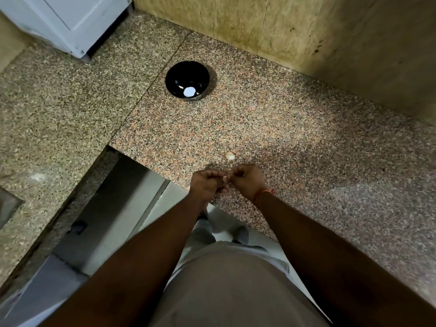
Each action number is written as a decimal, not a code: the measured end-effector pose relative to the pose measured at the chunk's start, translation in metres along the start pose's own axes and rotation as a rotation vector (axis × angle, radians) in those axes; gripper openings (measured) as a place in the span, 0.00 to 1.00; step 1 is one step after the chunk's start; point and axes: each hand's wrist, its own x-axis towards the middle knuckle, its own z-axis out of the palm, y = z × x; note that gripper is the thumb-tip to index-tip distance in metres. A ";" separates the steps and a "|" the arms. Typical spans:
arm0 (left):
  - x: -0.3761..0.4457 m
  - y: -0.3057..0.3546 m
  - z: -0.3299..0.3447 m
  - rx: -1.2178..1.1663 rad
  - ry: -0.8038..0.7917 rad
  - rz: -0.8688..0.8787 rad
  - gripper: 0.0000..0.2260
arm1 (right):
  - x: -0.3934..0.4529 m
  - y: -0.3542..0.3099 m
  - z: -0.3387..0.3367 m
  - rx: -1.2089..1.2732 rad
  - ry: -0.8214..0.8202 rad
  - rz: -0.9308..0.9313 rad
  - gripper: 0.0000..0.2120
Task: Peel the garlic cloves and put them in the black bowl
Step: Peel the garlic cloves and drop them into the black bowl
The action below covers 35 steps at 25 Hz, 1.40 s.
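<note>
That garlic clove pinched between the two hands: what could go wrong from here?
1. Both hands, left hand and right hand, work the garlic clove close to the counter's front edge, so a slip might send it to the floor.
2. The black bowl sits well beyond the hands, so a tossed clove may miss.
3. The loose clove lying just past the hands could get knocked away.

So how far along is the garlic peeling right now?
The black bowl already holds a pale piece or two, though glare blurs them. The left hand and right hand pinch a garlic clove between them. One more clove waits on the counter.
</note>
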 end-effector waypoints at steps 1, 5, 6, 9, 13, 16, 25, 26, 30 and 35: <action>0.000 0.001 0.001 -0.014 0.016 0.004 0.06 | -0.001 0.001 0.000 0.073 -0.005 0.033 0.06; 0.003 0.001 0.003 -0.097 0.070 -0.008 0.07 | -0.004 -0.004 0.002 0.444 -0.009 0.202 0.02; 0.004 0.002 0.003 -0.101 0.079 -0.013 0.08 | -0.006 -0.006 0.002 0.521 -0.014 0.227 0.02; 0.008 0.005 0.005 -0.093 0.086 -0.020 0.08 | -0.009 -0.010 0.001 0.656 -0.025 0.272 0.03; 0.013 0.009 0.008 -0.030 0.080 -0.002 0.06 | -0.008 -0.013 -0.002 0.678 -0.026 0.288 0.04; 0.015 0.013 0.012 0.016 0.086 0.019 0.07 | -0.006 -0.015 -0.003 0.655 -0.017 0.291 0.04; 0.021 0.012 0.010 0.268 0.020 0.141 0.04 | -0.002 -0.024 -0.016 0.598 -0.027 0.267 0.05; 0.021 0.012 0.009 0.282 0.020 0.163 0.05 | -0.002 -0.024 -0.016 0.588 -0.028 0.257 0.06; 0.020 0.014 0.010 0.250 0.022 0.166 0.03 | -0.001 -0.024 -0.021 0.514 -0.009 0.166 0.07; 0.021 0.016 0.010 0.181 0.054 0.138 0.02 | -0.002 -0.032 -0.024 0.498 -0.003 0.150 0.06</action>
